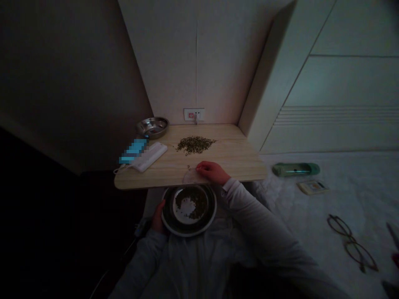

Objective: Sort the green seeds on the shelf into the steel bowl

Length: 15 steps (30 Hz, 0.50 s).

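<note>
My left hand (158, 219) grips the left side of a wide bowl (189, 234), held at my lap just under the table's front edge. Inside it sits a smaller light-rimmed dish (174, 209) with small dark green grains, perhaps mung beans, spread around a pale bare patch. Above the bowl, my right hand (214, 172) is closed, its fingers pinching a thin, clear, rounded plastic piece (190, 177) at the table edge. A few grains lie just beyond that piece. Farther back, a loose heap of the same grains (195, 144) is spread on the wooden table (243, 160).
A metal bowl (162, 131) stands at the table's back left, near a blurred-out bright screen (134, 150) and a white power strip (151, 157). On the bed at right lie a green case (296, 169), a small packet (312, 187) and glasses (352, 241). The wall has a socket (193, 114).
</note>
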{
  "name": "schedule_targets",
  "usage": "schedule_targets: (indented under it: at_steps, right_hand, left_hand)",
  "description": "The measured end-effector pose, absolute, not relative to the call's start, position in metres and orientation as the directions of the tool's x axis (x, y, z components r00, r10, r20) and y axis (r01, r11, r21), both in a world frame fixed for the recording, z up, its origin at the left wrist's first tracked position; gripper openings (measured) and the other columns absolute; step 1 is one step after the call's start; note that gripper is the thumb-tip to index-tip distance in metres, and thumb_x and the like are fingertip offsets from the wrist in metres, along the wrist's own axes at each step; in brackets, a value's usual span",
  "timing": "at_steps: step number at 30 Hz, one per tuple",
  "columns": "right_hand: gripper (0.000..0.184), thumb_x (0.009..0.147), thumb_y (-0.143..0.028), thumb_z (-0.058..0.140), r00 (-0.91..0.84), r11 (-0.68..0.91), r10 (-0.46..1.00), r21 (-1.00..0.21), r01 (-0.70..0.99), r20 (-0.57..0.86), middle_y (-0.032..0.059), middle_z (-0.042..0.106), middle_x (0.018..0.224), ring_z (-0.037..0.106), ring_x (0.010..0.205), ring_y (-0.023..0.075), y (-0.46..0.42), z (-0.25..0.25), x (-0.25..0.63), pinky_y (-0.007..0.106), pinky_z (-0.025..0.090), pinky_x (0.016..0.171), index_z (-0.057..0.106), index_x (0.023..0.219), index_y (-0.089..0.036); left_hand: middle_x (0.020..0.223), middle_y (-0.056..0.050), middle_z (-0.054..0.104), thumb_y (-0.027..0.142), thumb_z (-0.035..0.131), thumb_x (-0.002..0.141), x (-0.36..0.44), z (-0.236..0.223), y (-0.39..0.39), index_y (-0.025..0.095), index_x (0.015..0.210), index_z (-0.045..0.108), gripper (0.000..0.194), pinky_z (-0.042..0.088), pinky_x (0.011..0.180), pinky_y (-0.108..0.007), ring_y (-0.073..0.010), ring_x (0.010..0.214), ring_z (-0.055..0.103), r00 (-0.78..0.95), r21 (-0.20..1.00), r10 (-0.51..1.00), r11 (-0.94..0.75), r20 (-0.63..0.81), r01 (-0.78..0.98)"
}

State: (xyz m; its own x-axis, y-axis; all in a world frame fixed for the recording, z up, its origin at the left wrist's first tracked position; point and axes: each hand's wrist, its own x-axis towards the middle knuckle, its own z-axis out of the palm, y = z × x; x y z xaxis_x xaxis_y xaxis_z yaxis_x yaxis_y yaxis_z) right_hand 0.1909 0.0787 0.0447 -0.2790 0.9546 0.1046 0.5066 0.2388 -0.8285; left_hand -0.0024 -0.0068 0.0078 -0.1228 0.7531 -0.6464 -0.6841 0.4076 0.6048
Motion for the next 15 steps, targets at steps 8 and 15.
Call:
schedule_targets:
  at_steps: [8,15]
  right_hand:
    - [0.026,0.066,-0.038,0.046,-0.281,0.230,0.952,-0.892,0.389,0.123,-0.0023,0.051,0.057,0.043,0.052,0.0065,0.082,0.041,0.194,0.018,0.033,0.051,0.054,0.075,-0.015]
    - [0.020,0.066,-0.033,0.045,0.017,0.212,0.973,-0.918,0.336,0.231,-0.0019,0.050,0.059,0.046,0.057,0.0080,0.102,0.038,0.199,0.021,0.036,0.057,0.051,0.070,-0.015]
  left_hand:
    - [0.055,-0.008,0.064,0.022,0.041,0.070,-0.002,0.012,-0.007,0.011,0.063,0.062,0.025,0.037,0.081,-0.031,-0.0207,0.082,0.057,-0.026,0.534,0.753,0.441,-0.657,-0.722]
    - [0.058,-0.009,0.065,0.022,0.038,0.071,-0.002,0.014,-0.007,0.010,0.064,0.062,0.027,0.037,0.082,-0.031,-0.0209,0.086,0.055,0.021,0.505,0.759,0.453,-0.651,-0.735]
